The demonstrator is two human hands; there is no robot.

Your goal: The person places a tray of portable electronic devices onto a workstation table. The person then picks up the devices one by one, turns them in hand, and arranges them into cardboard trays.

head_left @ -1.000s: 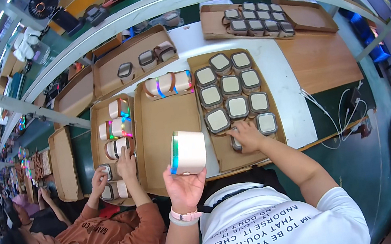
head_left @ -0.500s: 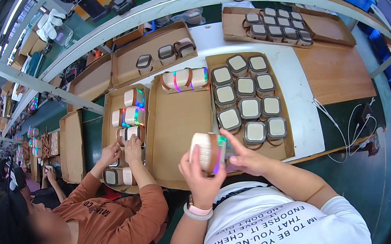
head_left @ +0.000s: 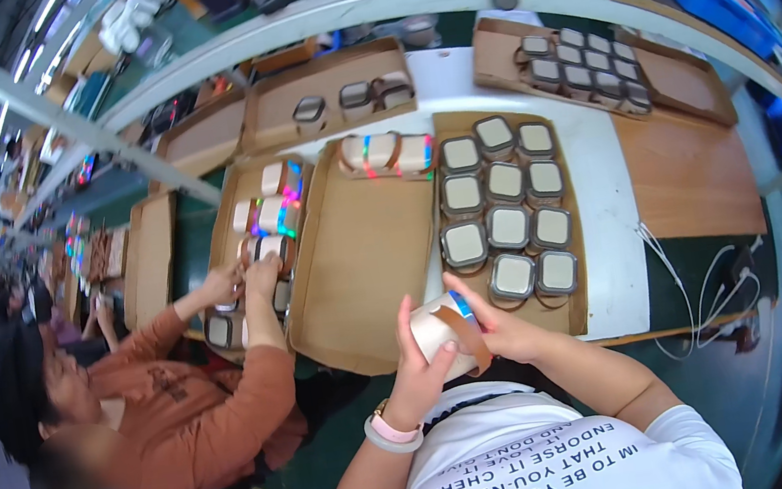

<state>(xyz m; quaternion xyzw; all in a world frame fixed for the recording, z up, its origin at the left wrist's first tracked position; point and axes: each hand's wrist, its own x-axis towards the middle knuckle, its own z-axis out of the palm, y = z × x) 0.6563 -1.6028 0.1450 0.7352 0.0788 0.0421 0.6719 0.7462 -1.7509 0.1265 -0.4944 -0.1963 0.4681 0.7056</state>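
Our left hand (head_left: 414, 371) and right hand (head_left: 505, 331) cradle the cream, rounded, boxy device (head_left: 431, 331); we should keep its flat brown strap (head_left: 469, 332) untwisted.

The left hand (head_left: 417, 372) and right hand (head_left: 508, 328) are cupped inward, close together, palms facing.

big bare space in the middle box (head_left: 368, 258), just past the left hand (head_left: 419, 376), glowing gadgets (head_left: 381, 152) blocking its far end, crowded box (head_left: 576, 320) on the right, another person's arm (head_left: 258, 406) on the left, metal bar (head_left: 347, 20) far
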